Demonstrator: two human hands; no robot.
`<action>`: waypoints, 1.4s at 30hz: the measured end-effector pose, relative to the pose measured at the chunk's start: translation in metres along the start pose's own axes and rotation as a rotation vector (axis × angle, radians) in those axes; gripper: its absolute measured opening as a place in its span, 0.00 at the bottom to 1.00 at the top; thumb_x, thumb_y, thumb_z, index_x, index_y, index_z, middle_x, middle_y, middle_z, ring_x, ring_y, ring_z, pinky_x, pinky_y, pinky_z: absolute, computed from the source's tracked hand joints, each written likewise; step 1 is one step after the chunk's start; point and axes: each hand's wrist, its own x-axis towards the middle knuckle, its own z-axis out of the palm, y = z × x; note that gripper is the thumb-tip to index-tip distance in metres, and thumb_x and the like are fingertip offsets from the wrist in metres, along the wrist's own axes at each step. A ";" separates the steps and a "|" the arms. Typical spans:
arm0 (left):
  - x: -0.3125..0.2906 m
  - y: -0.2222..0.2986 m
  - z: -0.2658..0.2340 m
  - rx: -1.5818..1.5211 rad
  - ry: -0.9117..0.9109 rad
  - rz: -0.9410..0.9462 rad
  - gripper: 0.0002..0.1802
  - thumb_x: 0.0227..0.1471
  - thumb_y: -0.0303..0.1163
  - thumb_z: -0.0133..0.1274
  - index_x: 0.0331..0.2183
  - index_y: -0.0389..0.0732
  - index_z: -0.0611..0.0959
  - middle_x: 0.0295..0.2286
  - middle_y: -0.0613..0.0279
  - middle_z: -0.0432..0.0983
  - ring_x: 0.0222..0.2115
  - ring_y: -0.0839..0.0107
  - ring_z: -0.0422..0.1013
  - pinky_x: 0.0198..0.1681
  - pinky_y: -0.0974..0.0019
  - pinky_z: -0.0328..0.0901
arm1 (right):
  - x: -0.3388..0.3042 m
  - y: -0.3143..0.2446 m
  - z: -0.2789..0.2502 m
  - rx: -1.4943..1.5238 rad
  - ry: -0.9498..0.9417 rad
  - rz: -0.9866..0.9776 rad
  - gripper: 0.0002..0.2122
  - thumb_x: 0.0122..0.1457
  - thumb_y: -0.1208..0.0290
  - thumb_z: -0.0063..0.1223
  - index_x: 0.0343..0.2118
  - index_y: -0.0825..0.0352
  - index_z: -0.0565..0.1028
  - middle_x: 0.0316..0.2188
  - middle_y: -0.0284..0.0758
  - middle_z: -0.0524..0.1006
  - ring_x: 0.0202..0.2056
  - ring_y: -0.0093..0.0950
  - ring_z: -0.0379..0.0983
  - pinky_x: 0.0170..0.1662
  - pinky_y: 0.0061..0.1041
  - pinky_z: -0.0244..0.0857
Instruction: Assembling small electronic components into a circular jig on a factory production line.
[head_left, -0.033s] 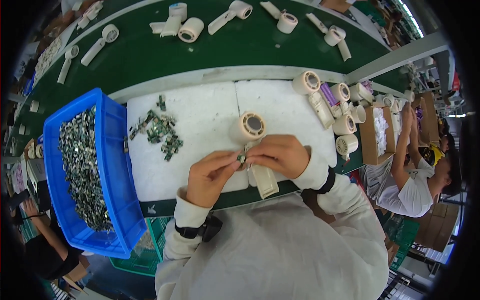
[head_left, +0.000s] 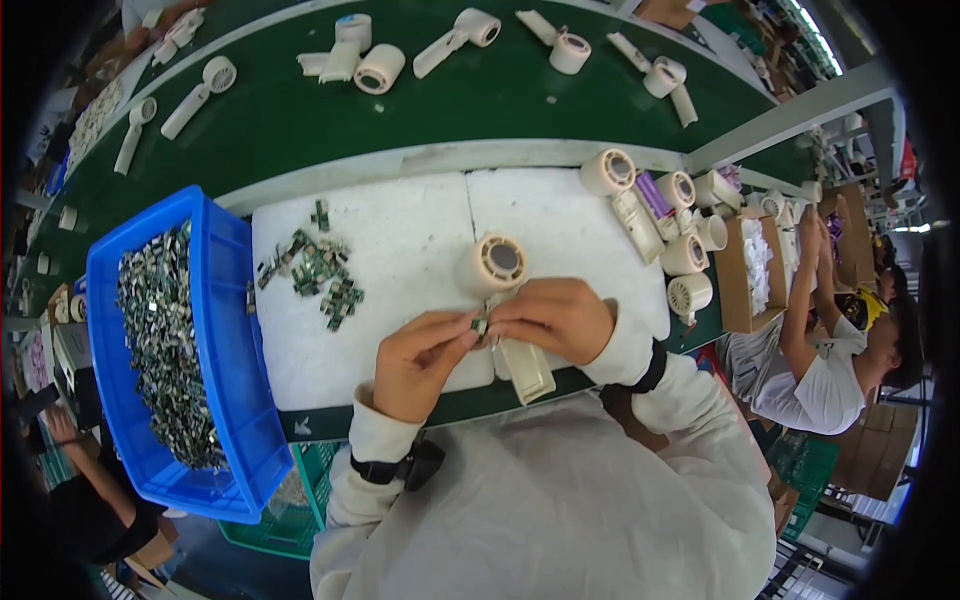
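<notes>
My left hand (head_left: 415, 368) pinches a small green circuit board (head_left: 480, 325) between thumb and fingertips. Close against it, my right hand (head_left: 560, 318) is closed in a pinch at the board's edge; what its fingertips grip is hidden. Below both hands lies an opened white handheld fan. Its round fan head (head_left: 497, 262) points away from me, and the hollow handle (head_left: 527, 372) comes out under my right fingers toward the near edge. Loose circuit boards (head_left: 315, 265) form a small pile left of my hands on the white foam mat (head_left: 400, 225).
A blue bin (head_left: 235, 380) full of circuit boards stands at the left. Several fan parts (head_left: 640, 225) and a carton of white pieces (head_left: 757, 265) crowd the right. Beyond a pale rail lies a green belt (head_left: 280, 120) carrying fans. A co-worker (head_left: 820, 350) sits at the right.
The whole view has shifted very slightly. My hands, the circuit board and the fan keep the same places relative to each other.
</notes>
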 end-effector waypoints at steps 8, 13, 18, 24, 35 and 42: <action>-0.005 -0.004 -0.002 -0.001 -0.031 -0.056 0.15 0.59 0.14 0.54 0.48 0.28 0.83 0.42 0.51 0.79 0.42 0.67 0.77 0.48 0.69 0.72 | 0.001 0.000 -0.004 0.030 -0.060 -0.033 0.07 0.59 0.69 0.63 0.38 0.65 0.81 0.30 0.35 0.79 0.30 0.36 0.78 0.33 0.32 0.72; -0.009 -0.002 -0.005 0.108 -0.064 -0.034 0.14 0.58 0.14 0.55 0.47 0.28 0.84 0.41 0.51 0.79 0.41 0.67 0.77 0.46 0.69 0.72 | 0.004 0.001 -0.011 -0.064 -0.183 -0.105 0.08 0.61 0.66 0.61 0.38 0.64 0.81 0.32 0.34 0.80 0.32 0.35 0.79 0.35 0.31 0.74; -0.009 -0.001 -0.003 -0.012 -0.043 -0.046 0.14 0.59 0.16 0.57 0.47 0.31 0.85 0.39 0.56 0.79 0.39 0.72 0.77 0.41 0.74 0.72 | 0.002 0.003 -0.003 -0.013 -0.104 -0.139 0.08 0.59 0.69 0.63 0.38 0.65 0.80 0.29 0.35 0.78 0.29 0.35 0.77 0.31 0.32 0.72; -0.010 -0.002 0.000 -0.024 -0.029 -0.059 0.13 0.59 0.16 0.56 0.46 0.31 0.85 0.39 0.55 0.79 0.39 0.71 0.77 0.43 0.72 0.72 | 0.000 0.002 0.003 0.026 -0.051 -0.090 0.08 0.59 0.68 0.64 0.38 0.65 0.81 0.29 0.34 0.78 0.29 0.34 0.77 0.31 0.32 0.72; -0.004 -0.004 0.009 0.210 0.237 0.087 0.12 0.58 0.18 0.58 0.45 0.32 0.85 0.41 0.52 0.80 0.39 0.67 0.78 0.44 0.69 0.72 | 0.056 0.008 -0.067 0.141 -0.348 0.222 0.08 0.61 0.68 0.63 0.41 0.64 0.82 0.32 0.32 0.82 0.30 0.26 0.78 0.33 0.24 0.71; -0.005 0.002 0.011 0.517 0.341 0.180 0.11 0.56 0.18 0.59 0.43 0.32 0.86 0.40 0.50 0.81 0.38 0.65 0.78 0.44 0.67 0.72 | 0.105 0.220 -0.276 -0.766 0.267 0.619 0.26 0.53 0.48 0.65 0.47 0.66 0.80 0.47 0.48 0.81 0.50 0.43 0.78 0.52 0.37 0.71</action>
